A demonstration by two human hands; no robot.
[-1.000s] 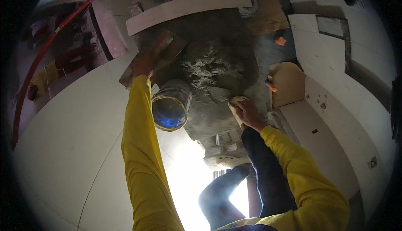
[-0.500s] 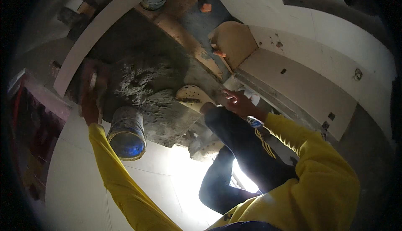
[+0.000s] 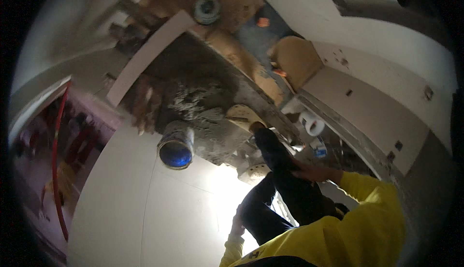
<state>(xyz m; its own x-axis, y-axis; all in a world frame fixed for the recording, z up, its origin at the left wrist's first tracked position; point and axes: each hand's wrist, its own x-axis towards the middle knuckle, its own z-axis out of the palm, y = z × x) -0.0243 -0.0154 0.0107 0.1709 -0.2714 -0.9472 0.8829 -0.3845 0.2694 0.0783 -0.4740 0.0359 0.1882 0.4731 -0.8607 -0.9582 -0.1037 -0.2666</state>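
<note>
Large pale panels line the right-hand wall [image 3: 372,110], pierced by small dark cutouts; higher up, a grey band [image 3: 386,14] runs along it. On the left, a red pole [image 3: 54,170] crosses a dim, reddish opening [image 3: 82,139] beside a wide pale surface [image 3: 116,204] with thin seams. Strong white light [image 3: 224,187] glares low in the middle; dark blue-grey floor [image 3: 251,37] shows near the top.

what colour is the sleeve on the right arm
The right sleeve is yellow, best seen in the head view.

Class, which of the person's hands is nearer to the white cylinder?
Right. The right hand is on a trousered leg, below the white cylinder in the picture; the left hand is farther, lower left, at the other knee.
</note>
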